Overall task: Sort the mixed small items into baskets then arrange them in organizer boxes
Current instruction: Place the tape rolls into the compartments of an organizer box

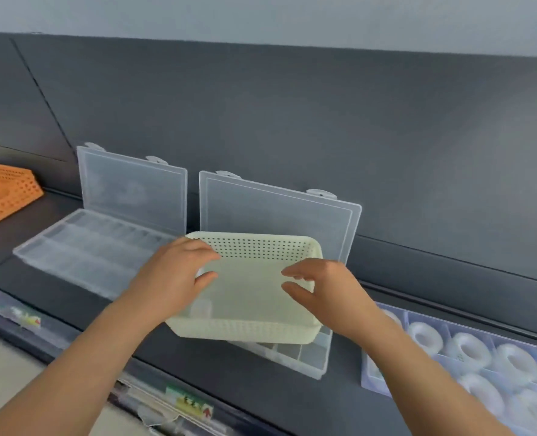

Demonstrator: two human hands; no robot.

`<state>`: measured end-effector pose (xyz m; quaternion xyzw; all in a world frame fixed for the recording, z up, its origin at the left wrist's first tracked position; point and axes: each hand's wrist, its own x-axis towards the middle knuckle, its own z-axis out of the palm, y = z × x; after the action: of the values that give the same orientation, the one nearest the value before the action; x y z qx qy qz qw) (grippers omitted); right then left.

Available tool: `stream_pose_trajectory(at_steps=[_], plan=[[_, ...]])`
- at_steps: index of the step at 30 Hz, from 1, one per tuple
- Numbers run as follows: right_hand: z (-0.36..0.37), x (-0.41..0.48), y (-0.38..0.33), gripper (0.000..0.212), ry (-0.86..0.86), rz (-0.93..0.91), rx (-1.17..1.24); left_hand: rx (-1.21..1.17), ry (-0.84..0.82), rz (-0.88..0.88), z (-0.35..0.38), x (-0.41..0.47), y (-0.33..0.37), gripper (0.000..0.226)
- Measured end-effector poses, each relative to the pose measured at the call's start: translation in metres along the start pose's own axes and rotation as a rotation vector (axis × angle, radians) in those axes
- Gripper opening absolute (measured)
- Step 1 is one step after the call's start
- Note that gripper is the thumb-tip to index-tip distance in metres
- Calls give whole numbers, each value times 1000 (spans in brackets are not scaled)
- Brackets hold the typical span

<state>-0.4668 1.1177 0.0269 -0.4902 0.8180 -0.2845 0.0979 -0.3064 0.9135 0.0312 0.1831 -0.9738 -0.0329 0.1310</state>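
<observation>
On the dark grey shelf (81, 306), two clear organizer boxes sit open side by side, lids up and leaning on the grey back panel (292, 121).

- left organizer box (94, 250): divided compartments. Contents too blurred to tell.
- right organizer box (305, 357): mostly hidden, only its near right corner with a few compartments shows. Its lid (276, 212) stands behind.
- cream basket (254, 297): perforated sides, held directly above the right organizer box and tilted, with the far rim higher than the near rim. One small translucent item (202, 306) lies inside near the left wall; can't tell what it is.
- left hand (172, 275): grips the cream basket's left rim at the far left corner, fingers curled over the edge, thumb on the inside.
- right hand (333, 291): over the basket's right rim, fingers loosely spread and slightly bent, thumb and forefinger apart. Can't tell whether it touches the rim; nothing pinched.
- orange basket (6, 193): perforated, at the far left edge of view, well apart from the boxes.
- pale blue tray (367, 379): on the shelf just right of the right organizer box, divided into cells holding clear tape rolls (468, 350). The right forearm crosses its near left corner.
- label strips (191, 401): along the shelf's front edge, print unreadable.
</observation>
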Motion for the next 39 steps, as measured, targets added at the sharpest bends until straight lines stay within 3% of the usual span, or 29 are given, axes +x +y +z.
stream_pose_trajectory(at_steps=[4,10,14,17,22,26,33,39], plan=[[35,36,-30,29,-81,59,135,77,-230,12,3,23,-55,43],[71,67,-46,25,-248,228,272,195,-382,126,24,47,-70,41],[84,74,-52,19,-319,296,311,210,-358,124,29,51,-70,35],[91,79,-59,29,-389,323,311,122,-315,141,25,49,-75,32],[102,86,-76,45,-512,310,234,-186,-172,22,7,20,-87,52],[102,88,-81,47,-556,312,226,-297,-83,-71,-2,-8,-93,55],[70,70,-65,48,-294,349,277,-462,20,-131,-5,-18,-72,56],[14,15,-25,40,-27,410,342,-577,70,-32,5,-8,-4,55]])
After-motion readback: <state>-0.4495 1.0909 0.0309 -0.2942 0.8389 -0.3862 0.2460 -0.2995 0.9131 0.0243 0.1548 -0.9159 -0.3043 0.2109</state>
